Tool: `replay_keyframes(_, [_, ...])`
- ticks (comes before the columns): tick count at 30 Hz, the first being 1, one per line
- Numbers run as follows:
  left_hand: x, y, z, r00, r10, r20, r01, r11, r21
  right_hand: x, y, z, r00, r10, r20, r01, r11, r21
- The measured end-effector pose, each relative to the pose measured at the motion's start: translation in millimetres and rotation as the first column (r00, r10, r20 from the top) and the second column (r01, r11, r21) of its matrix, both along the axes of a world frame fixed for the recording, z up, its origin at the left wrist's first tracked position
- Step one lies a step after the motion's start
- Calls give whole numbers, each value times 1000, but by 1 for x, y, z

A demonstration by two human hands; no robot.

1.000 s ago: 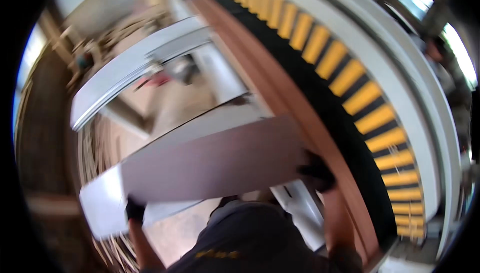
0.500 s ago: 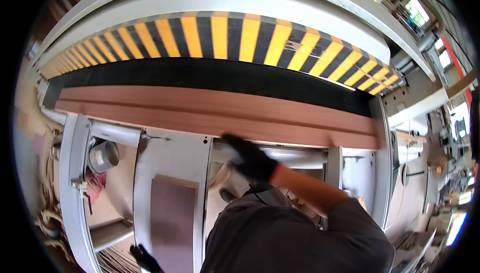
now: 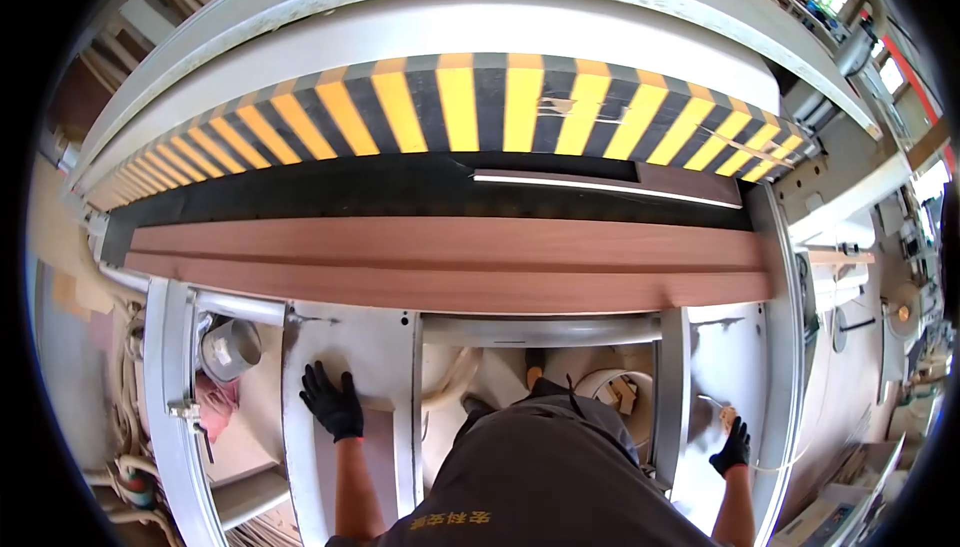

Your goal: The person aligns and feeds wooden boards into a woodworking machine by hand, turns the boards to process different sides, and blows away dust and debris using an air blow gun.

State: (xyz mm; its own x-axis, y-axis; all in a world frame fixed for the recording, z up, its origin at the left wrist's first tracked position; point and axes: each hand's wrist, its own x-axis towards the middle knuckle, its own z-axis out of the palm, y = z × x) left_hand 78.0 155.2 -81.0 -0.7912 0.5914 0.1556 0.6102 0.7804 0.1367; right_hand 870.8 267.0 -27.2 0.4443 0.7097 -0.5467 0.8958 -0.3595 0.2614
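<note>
My left hand (image 3: 332,402), in a black glove, is open with fingers spread over the pale machine surface (image 3: 370,347). Its wrist lies just above a brown flat board (image 3: 376,457). On the right, my right hand (image 3: 734,448), also black-gloved, is open beside a small tan-handled tool (image 3: 727,418); its kind is too small to make out. No grip on that tool is visible. Ahead of both hands, long reddish-brown wooden boards (image 3: 450,272) lie crosswise along the machine's front.
A yellow-and-black striped bar (image 3: 455,107) spans the machine above a black bed (image 3: 330,192). A strip with a white edge (image 3: 620,187) lies on the bed. A metal can (image 3: 230,349) stands at left, and a round bin (image 3: 640,417) holds wood scraps below.
My right hand has left the boards and moved to the right side. The left hand has come up from the lower left. The view has shifted, showing the white-edged strip.
</note>
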Motion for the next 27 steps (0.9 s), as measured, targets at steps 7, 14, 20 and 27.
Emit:
replay_keyframes(7, [-2, 1, -5, 1000, -11, 26, 10, 999, 35, 7, 2, -13, 999, 42, 28, -50, 916, 398])
replay_keyframes(14, [0, 3, -6, 1000, -23, 6, 23, 998, 51, 20, 112, 26, 960, 280, -26, -170, 651, 739])
replay_keyframes(20, [-1, -1, -6, 999, -40, 12, 38, 990, 134, -6, 284, 61, 968, 203, 147, -251, 798, 548])
replay_keyframes(27, [5, 2, -3, 996, -64, -69, 75, 983, 167, -139, 318, 65, 767, 634, -102, -460, 653, 601])
